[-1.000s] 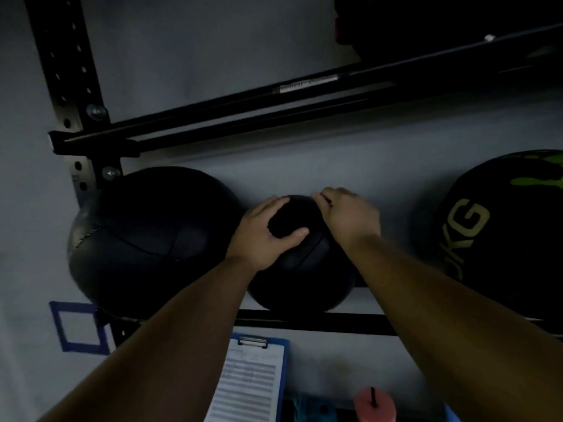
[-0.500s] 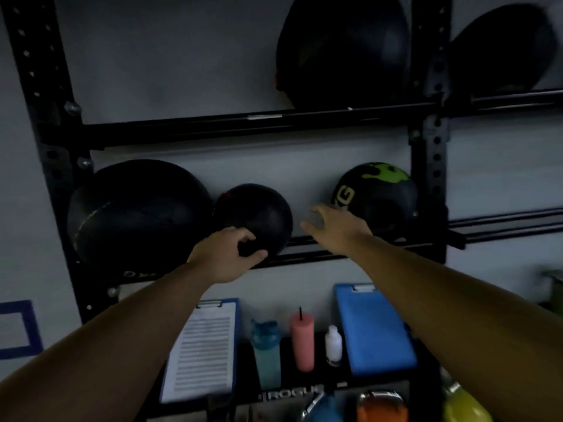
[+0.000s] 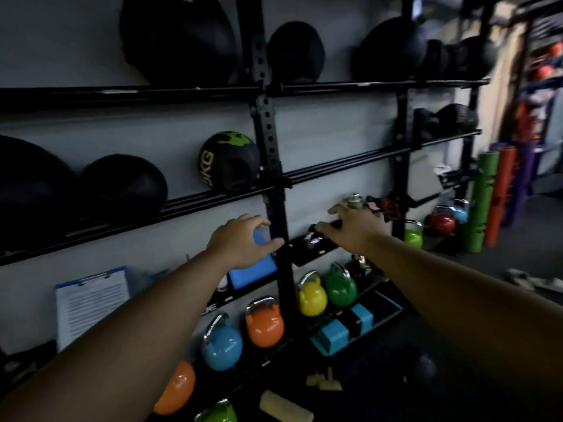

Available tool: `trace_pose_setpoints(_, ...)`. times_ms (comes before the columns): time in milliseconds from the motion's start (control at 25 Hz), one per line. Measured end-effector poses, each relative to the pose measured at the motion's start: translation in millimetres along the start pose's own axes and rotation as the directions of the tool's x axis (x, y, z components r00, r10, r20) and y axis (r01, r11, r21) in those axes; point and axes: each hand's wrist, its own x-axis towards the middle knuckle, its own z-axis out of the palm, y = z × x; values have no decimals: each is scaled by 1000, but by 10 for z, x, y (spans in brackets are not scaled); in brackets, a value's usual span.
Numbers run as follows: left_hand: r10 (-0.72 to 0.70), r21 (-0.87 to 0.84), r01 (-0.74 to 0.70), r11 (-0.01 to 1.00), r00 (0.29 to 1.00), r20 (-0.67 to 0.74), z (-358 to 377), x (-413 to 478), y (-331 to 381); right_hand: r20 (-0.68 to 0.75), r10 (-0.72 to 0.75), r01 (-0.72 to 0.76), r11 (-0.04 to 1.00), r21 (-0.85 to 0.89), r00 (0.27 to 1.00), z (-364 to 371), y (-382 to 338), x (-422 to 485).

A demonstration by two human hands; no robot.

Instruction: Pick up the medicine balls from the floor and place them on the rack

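Both hands empty, out in front, mid-frame. Left hand point(image 3: 240, 243) loosely spread, fingers curled a little, touching nothing. Right hand point(image 3: 355, 228) likewise spread, palm down, in front of the lower shelf clutter but gripping none of it.

Small black medicine ball point(image 3: 123, 185) seated on the middle rails of the rack point(image 3: 268, 141), left of frame, just beside a larger black ball point(image 3: 30, 190) at the far left edge. Green-marked ball point(image 3: 228, 161) further right on the same rails, against the upright. More dark balls point(image 3: 176, 38) on the top shelf.

One dark round shape point(image 3: 393, 379) low on the floor, lower centre-right of frame, probably another medicine ball; too dim to be sure.

Handling, as judgement: dense and heavy for size, no handle; surface looks matte and grippy, not slick. Shell likely firm with slight give, not fragile. Best taken two-handed, palms on opposite sides a little below the widest part, fingers under. Lifted from the legs, set down between the rails so it cannot roll off.

Kettlebells point(image 3: 263, 322) crowd the floor beside the rack: toes and knuckles at risk on the reach down.
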Motion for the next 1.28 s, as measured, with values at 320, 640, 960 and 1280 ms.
trace_pose_setpoints(320, 180, -81, -171, 982, 975, 129, 1053, -98, 2319, -10, 216, -216, 973, -86, 976, -592, 2111, -1529)
trace_pose_setpoints(640, 303, -199, -253, 947, 909, 286, 2334, -479, 4853, 68, 407, -390, 903, -181, 911, -1316, 4357, -3038)
trace_pose_setpoints(960, 474, -206, -428, 880, 765, 436, 3260, -396, 6492, 109, 589, -566, 804, -183, 801, -1548, 5942, -4020)
trace_pose_setpoints(1280, 576, -326, -476, 817, 636, 514, 4380, 257, 7712, 55, 727, -697, 674, -244, 684, -1605, 7339, -4251)
